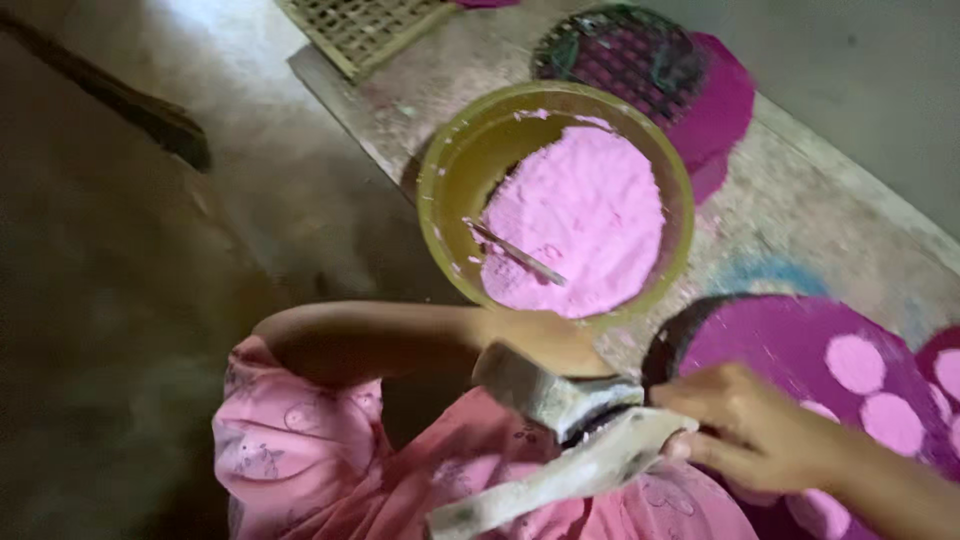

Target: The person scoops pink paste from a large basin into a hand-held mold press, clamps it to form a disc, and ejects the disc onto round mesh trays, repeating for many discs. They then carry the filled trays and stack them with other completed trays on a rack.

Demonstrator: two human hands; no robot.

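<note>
- The left hand (545, 345) lay just below the bowl (450, 170), its fingers hidden behind a grey cup (530, 385); whether they gripped it could not be told.
- The bowl held pink powder (580, 225), with a spoon (515, 250) resting in it toward the left side.
- Below the bowl, a pale flat strip (560, 475) crossed the lap, touching the cup's mouth.
- The right hand (745, 425), lower right of the bowl, pinched that strip's end with bent fingers.
- Judging by this, keeping the strip level against the cup's rim and drawing it steadily would have kept the powder from spilling.
- A purple tray (790, 345) with pink discs (855, 362) sat right of the bowl.
</note>
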